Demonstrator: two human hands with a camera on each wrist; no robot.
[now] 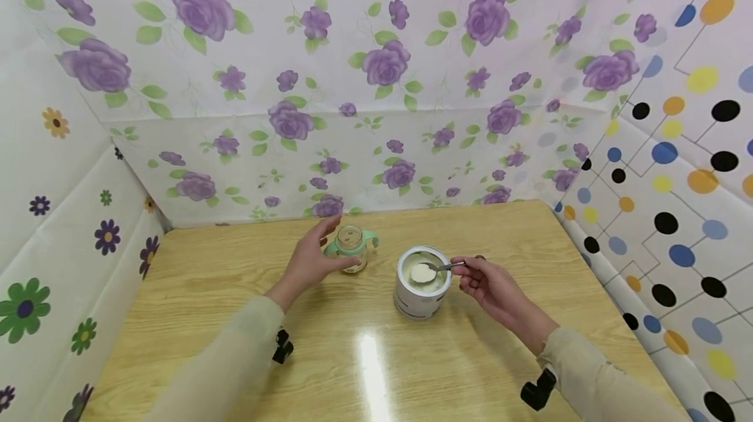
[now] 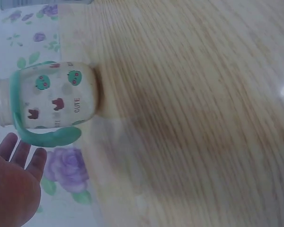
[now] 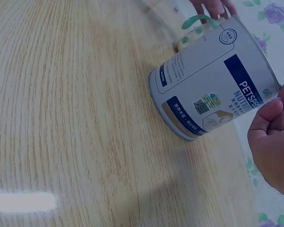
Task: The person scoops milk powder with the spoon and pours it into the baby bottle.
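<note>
In the head view, a small clear bottle with a green collar and two green handles stands upright on the table. My left hand is around its left side, thumb in front and fingers behind. The left wrist view shows those fingers loosely extended beside the bottle's green handle; contact cannot be made out. To the right stands an uncovered white can of pale powder. My right hand pinches the handle of a metal spoon, whose bowl carries a heap of powder over the can's mouth.
The wooden table meets a flowered cloth wall at the back. Patterned cloth also borders the left and the right, where a dotted sheet hangs. A black wrist mount sits by the right sleeve.
</note>
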